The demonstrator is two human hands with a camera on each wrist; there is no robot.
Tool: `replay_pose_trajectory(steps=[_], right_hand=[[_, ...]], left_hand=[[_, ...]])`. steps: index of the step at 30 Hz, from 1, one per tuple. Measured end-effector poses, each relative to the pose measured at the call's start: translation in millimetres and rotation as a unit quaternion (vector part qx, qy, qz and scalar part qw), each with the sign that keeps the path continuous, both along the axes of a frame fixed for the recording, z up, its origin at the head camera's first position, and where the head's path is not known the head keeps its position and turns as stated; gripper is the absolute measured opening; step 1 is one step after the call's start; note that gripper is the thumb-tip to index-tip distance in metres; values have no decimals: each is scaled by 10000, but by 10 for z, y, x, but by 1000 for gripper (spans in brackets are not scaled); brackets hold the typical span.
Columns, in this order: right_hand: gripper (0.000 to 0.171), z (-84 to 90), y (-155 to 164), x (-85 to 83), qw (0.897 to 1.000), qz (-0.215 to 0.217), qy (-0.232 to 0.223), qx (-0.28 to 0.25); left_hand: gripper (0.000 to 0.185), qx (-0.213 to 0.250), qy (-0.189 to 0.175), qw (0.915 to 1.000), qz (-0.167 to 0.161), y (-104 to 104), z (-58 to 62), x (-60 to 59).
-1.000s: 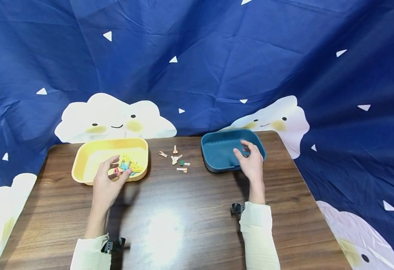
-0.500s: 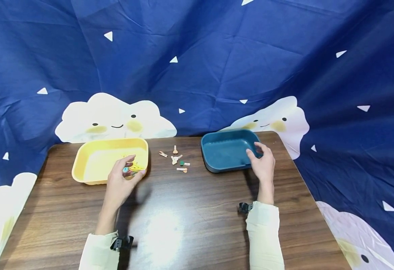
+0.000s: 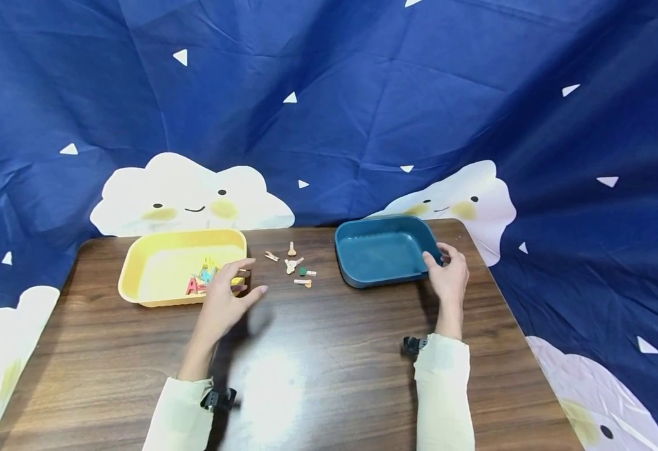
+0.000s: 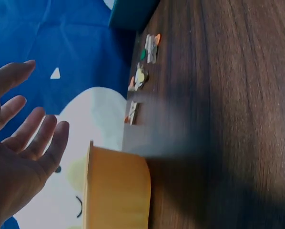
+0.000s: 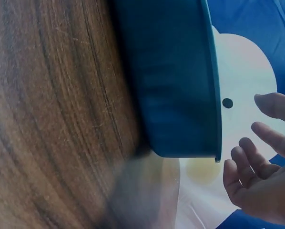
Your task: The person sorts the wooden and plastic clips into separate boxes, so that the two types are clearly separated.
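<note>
- clock directions are read from each hand, with 12 towards the far edge of the table [image 3: 334,351].
- a likely snag: the left hand [image 3: 223,305] is held by the near right corner of the yellow tub [image 3: 156,266], so a low sweep could catch the rim and jolt the small coloured pieces [image 3: 207,276] inside, at its 10 o'clock.
- the loose clips [image 3: 291,267] lie on the wood at the left hand's 2 o'clock, the middle ones bunched closely; being tiny, they might scatter under a hurried pinch, or two could come up together.
- the right hand [image 3: 450,282] is just beside the blue tub [image 3: 382,260], which sits at its 10 o'clock; a careless knock from the fingers could slide it.
- left pose: forearm comes in from 7 o'clock, thumb and fingers parted and reaching towards 1 to 2 o'clock; released, grasping nothing.
- right pose: forearm rises from 6 o'clock, fingers loosely bent towards 11; the right wrist view shows them apart from the tub and likewise grasping nothing.
</note>
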State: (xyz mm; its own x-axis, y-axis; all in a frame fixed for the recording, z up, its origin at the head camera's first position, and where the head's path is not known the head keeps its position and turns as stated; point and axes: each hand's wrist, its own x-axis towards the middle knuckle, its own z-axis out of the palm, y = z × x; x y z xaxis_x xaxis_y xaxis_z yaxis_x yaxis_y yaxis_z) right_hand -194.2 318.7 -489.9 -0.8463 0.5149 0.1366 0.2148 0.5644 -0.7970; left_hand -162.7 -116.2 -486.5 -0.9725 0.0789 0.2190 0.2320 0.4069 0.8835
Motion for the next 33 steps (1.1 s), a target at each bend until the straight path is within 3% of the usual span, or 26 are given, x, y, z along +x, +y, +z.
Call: replay_pose_trajectory(steps=[5,14,26,33], right_hand=[[45,-42,61,-32,10000,-83,-33,-29],[46,-121,112,-45,9995,-282,-133,-25],[56,-192,98,-74,9984,-359,-313,-301],[53,-234,112,-97,9960,-531,-467,-543]], left_hand=[[53,-120,-103,9994,-300,95,-23,-34],[50,-138,-691,9955,-641,282,-177,-166],[48,-329,-1211,9913,-398,451,-491,-328],[45,-254,-1135,9925,-374,570,-576,-407]])
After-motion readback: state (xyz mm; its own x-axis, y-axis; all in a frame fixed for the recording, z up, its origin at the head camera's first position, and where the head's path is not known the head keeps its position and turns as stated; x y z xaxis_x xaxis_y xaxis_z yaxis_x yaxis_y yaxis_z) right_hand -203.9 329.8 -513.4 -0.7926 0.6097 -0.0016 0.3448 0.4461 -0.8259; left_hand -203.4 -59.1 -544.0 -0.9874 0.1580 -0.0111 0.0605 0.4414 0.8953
